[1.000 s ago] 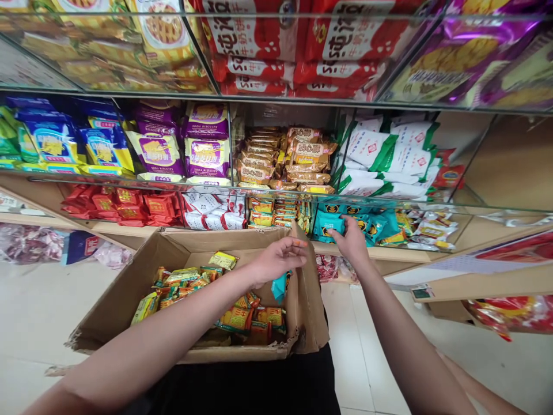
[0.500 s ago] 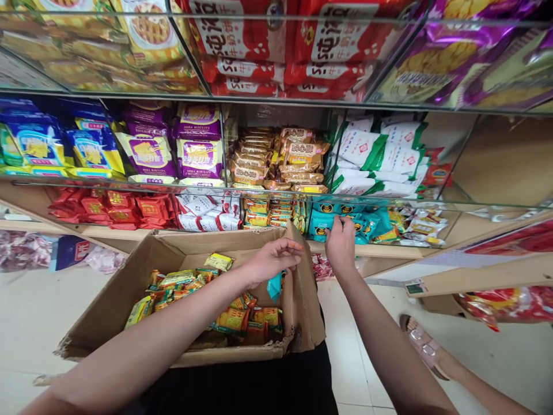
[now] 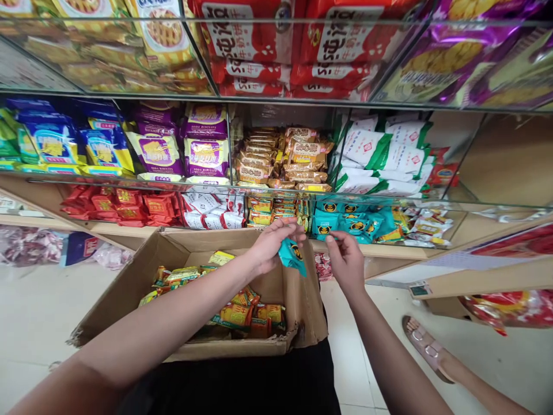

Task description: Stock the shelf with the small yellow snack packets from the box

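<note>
One teal packet (image 3: 294, 258) is pinched in the fingers of the left hand (image 3: 270, 245); it hangs just below and to the near side of the fingertips, over the right end of the one cardboard box (image 3: 311, 300). To its right, and apart from it, the right hand (image 3: 348, 260) is raised with its fingers curled; no packet shows in it, and whether thumb and forefinger meet I cannot tell. Inside the box, orange-and-yellow packets (image 3: 237, 314) overlap too much to count, partly behind the left forearm. Just beyond the right hand, more teal packets (image 3: 356, 226) lie on the lower shelf (image 3: 389, 251), at least four printed faces showing. Near right, one sandalled foot (image 3: 427, 350) stands on the floor.
</note>
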The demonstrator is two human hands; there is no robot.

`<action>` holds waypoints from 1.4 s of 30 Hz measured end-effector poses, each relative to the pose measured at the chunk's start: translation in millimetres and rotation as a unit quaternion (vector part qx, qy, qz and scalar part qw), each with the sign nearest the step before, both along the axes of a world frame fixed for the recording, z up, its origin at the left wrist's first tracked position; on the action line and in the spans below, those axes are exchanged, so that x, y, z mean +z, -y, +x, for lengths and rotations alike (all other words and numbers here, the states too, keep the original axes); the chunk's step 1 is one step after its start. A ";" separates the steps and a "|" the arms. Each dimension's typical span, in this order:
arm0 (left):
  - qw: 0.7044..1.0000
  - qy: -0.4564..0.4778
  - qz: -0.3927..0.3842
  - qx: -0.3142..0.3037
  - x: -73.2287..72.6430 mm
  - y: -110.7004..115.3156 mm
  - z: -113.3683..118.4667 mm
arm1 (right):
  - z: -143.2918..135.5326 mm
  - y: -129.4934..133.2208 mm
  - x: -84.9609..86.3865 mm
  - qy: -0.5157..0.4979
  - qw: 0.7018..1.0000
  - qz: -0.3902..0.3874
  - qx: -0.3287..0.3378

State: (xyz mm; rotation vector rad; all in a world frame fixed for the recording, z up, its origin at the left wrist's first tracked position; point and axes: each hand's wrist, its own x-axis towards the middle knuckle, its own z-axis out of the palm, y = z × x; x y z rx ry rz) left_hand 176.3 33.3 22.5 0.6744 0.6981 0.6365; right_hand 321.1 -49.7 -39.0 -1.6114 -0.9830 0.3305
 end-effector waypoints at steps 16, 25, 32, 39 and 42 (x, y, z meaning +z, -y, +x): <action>0.985 -0.085 0.121 -0.094 -1.7 7.7 6.2 | -30.4 18.0 18.8 -0.366 0.929 0.043 0.024; 0.952 -0.135 0.268 -0.057 -17.2 17.7 27.2 | -6.9 33.4 -0.5 -0.378 0.925 0.029 -0.013; 0.677 -0.371 0.611 -0.175 -19.7 -13.7 55.9 | 104.0 -1.1 -16.1 -0.054 0.984 0.022 -0.166; 0.465 -0.490 0.684 -0.275 -34.6 -15.9 97.1 | 97.9 -28.2 -29.0 0.048 0.979 0.089 -0.178; 0.449 -0.481 0.704 -0.267 -39.9 -14.9 102.7 | 92.7 -33.7 -29.3 0.164 0.971 0.044 -0.167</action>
